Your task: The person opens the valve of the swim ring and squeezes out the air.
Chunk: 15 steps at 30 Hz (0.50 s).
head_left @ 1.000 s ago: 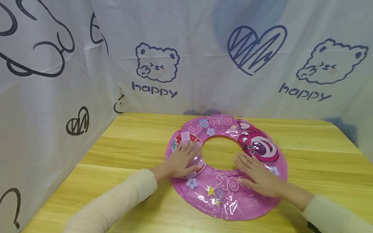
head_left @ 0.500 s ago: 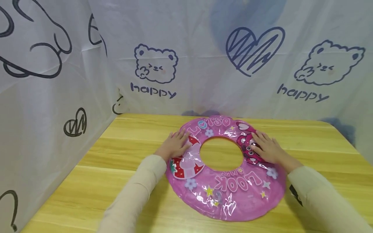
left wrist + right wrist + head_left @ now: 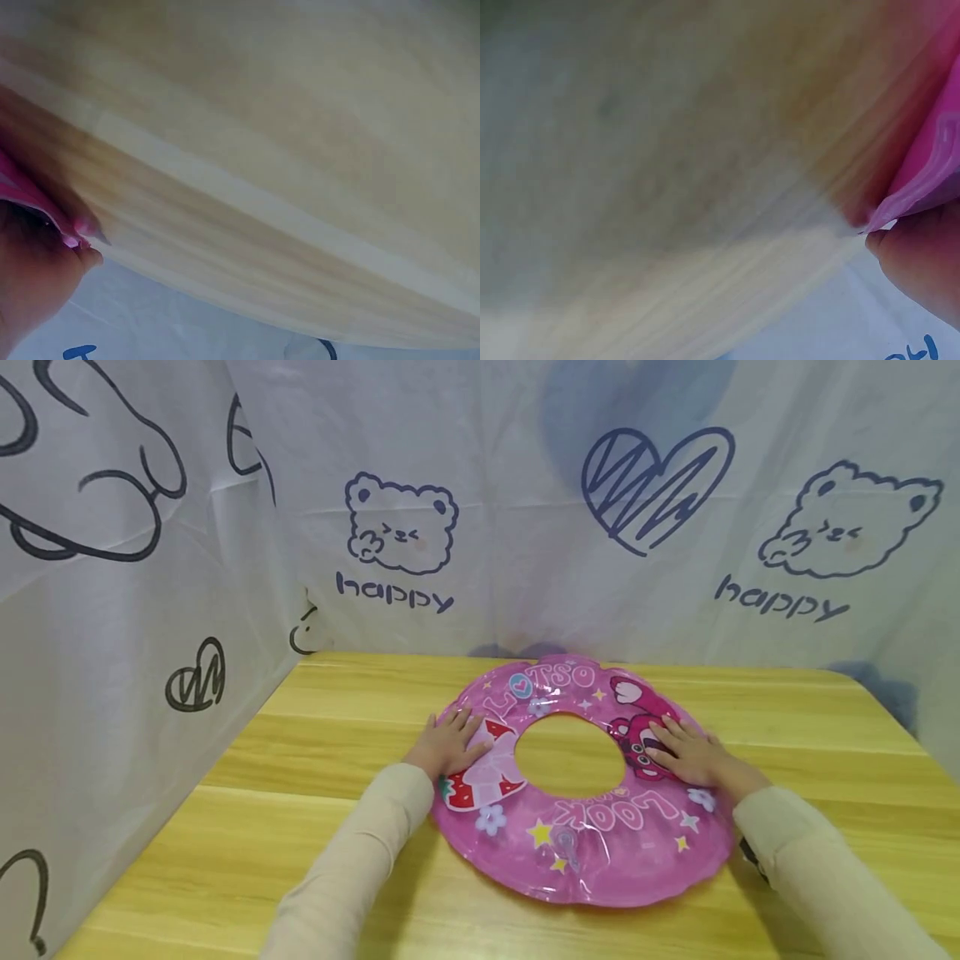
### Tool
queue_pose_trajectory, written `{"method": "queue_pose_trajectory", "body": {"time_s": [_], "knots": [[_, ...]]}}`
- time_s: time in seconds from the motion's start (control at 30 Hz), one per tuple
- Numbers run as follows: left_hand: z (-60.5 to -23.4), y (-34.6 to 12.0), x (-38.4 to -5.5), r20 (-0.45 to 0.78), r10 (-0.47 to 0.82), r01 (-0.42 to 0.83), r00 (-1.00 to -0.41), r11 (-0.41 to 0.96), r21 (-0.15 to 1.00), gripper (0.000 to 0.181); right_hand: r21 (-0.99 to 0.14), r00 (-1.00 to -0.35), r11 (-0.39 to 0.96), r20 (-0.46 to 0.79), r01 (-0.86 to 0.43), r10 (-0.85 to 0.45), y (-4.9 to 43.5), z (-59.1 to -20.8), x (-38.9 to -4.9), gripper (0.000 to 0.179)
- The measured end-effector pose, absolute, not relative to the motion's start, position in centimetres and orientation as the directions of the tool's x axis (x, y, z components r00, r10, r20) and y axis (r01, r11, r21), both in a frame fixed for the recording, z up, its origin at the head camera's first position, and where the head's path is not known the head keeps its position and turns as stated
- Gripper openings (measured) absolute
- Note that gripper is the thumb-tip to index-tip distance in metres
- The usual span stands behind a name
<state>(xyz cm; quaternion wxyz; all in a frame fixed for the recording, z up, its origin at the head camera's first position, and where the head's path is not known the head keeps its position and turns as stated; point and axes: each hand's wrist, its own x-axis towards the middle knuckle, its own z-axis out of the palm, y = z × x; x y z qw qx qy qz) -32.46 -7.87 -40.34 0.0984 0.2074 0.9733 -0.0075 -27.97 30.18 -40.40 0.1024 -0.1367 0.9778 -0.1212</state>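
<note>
A pink inflatable swim ring (image 3: 600,860) lies on the wooden table, printed with a bear, strawberries, stars and the letters LOTSO and LOOK. My left hand (image 3: 447,745) rests palm down on its left side, fingers extended over the strawberry print. On the right side, my right hand (image 3: 693,756) presses on the bear print with its fingers spread, covering part of the bear's face. The film bulges at the ring's front and back. The left wrist view shows the left hand (image 3: 37,277) at the ring's outer edge; the right wrist view shows the right hand (image 3: 922,259) likewise.
The light wooden table (image 3: 300,827) extends around the ring on all sides. White cloth (image 3: 517,552) with drawn bears, hearts and the word happy hangs behind the table, and more cloth (image 3: 97,693) hangs on the left.
Both hands have moved from nearer the ring's hole out to its left and right sides, the right hand also farther back. In the last half second the ring's front edge has drawn back slightly.
</note>
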Motion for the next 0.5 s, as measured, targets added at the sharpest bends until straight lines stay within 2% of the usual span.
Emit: {"method": "queue_pose_trajectory", "body": {"time_s": [0.17, 0.37, 0.5], "knots": [[-40.63, -7.91, -32.62, -0.176, 0.414, 0.414, -0.893, 0.909, 0.036, 0.067, -0.239, -0.949, 0.932, -0.088, -0.274, -0.301, 30.05, -40.66, -28.05, 0.063], [-40.46, -8.34, -32.78, -0.080, 0.468, 0.454, -0.880, 0.878, 0.150, 0.065, -0.215, -0.942, 0.917, 0.076, -0.335, -0.327, 29.94, -40.49, -27.97, 0.057], [-39.83, -8.57, -32.34, -0.034, 0.476, 0.459, -0.879, 0.864, 0.208, 0.063, -0.248, -0.937, 0.905, 0.124, -0.347, -0.326, 29.87, -39.92, -27.52, 0.056]]}}
